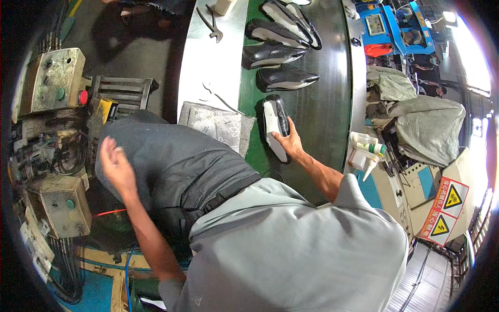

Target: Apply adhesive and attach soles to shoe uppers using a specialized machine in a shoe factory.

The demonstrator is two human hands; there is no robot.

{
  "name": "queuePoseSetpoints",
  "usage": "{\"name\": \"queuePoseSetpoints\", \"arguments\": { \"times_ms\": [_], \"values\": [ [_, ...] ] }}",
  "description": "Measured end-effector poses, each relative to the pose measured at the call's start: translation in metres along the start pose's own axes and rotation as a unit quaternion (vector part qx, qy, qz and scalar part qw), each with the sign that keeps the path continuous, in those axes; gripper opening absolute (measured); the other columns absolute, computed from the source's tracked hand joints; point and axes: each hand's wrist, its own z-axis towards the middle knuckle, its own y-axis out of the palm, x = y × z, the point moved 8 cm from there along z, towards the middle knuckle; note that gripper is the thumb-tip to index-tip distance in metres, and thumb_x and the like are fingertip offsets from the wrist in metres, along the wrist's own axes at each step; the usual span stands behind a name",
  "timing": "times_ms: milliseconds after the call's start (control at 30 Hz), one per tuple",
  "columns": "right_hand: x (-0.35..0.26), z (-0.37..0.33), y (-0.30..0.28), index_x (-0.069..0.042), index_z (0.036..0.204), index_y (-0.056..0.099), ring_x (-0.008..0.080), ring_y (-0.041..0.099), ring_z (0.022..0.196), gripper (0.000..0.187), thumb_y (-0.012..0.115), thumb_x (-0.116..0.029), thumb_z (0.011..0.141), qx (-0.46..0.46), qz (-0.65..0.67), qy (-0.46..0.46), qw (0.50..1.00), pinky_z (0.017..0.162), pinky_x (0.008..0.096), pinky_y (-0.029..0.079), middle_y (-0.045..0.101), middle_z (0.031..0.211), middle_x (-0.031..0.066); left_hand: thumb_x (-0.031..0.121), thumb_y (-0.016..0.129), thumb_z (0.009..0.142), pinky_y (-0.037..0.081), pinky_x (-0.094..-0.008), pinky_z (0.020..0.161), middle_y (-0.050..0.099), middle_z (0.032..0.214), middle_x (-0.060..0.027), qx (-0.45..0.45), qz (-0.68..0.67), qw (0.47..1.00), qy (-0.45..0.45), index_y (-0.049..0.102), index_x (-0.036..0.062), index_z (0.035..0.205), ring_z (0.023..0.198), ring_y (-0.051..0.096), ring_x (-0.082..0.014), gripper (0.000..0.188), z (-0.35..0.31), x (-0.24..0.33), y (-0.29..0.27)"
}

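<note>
My right hand (290, 140) grips the end of a black shoe (274, 125) with a pale underside, its thumb on the pale part and its fingers round the black side. That shoe lies on a dark green conveyor belt (322, 114). Off to the left, my left hand (117, 165) is raised beside my dark trousers, holding nothing, its fingers stretched out and slightly blurred. Beyond the gripped shoe, a similar black shoe (287, 78) lies on its side, with several more farther along the belt.
A white table strip (208, 67) beside the belt bears pincers (212, 26), a thin curved tool (221, 99) and a patterned cloth (213, 122). Control boxes (57, 78) with buttons stand at left. White bottles (365, 151) sit past the belt's right edge, near grey covers (426, 125).
</note>
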Motion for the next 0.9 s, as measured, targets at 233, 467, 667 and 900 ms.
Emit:
{"name": "queuePoseSetpoints", "arguments": {
  "times_ms": [233, 467, 667, 900],
  "values": [
    [-0.201, -0.019, 0.021, 0.002, 0.167, 0.034, 0.0282, 0.062, 0.133, 0.105, 0.089, -0.042, 0.089, -0.158, 0.218, -0.153, 0.951, 0.115, 0.04, 0.048, 0.062, 0.148, 0.0205, 0.026, 0.079, 0.101, 0.046, -0.0445, 0.119, 0.054, 0.154, -0.0253, -0.283, -0.33, 0.899, -0.054, 0.035, -0.0021, 0.165, 0.141, 0.058, -0.0324, 0.083, -0.051, 0.133, 0.161],
    [-0.394, -0.06, 0.112, 0.006, 0.143, 0.063, 0.0174, 0.061, 0.114, 0.058, 0.053, -0.045, 0.116, -0.164, 0.145, -0.341, 0.914, 0.101, 0.0342, 0.05, 0.072, 0.123, 0.0089, 0.041, 0.063, 0.112, 0.052, -0.0389, 0.101, 0.073, 0.124, -0.0154, 0.026, -0.255, 0.965, -0.048, 0.061, -0.003, 0.141, 0.115, 0.067, -0.023, 0.053, -0.004, 0.134, 0.068],
    [-0.439, -0.144, 0.16, 0.008, 0.121, 0.067, 0.0127, 0.056, 0.087, 0.051, 0.049, -0.04, 0.117, -0.388, 0.13, -0.381, 0.829, 0.08, 0.0363, 0.051, 0.066, 0.087, 0.0047, 0.025, 0.057, 0.115, 0.046, -0.0346, 0.112, 0.07, 0.136, -0.0123, 0.09, -0.462, 0.876, -0.103, 0.058, -0.0087, 0.147, 0.126, 0.063, -0.0201, 0.047, -0.077, 0.049, -0.032],
    [-0.426, -0.194, 0.176, 0.006, 0.141, 0.062, 0.0451, 0.073, 0.114, 0.05, 0.055, -0.035, 0.113, -0.42, -0.033, -0.433, 0.797, 0.099, 0.0485, 0.056, 0.075, 0.116, 0.031, 0.014, 0.059, 0.111, 0.055, -0.0408, 0.1, 0.069, 0.137, -0.0193, 0.248, 0.025, 0.968, 0.025, 0.064, -0.0021, 0.143, 0.122, 0.069, -0.0319, 0.036, -0.093, 0.074, -0.111]
  ]
}}
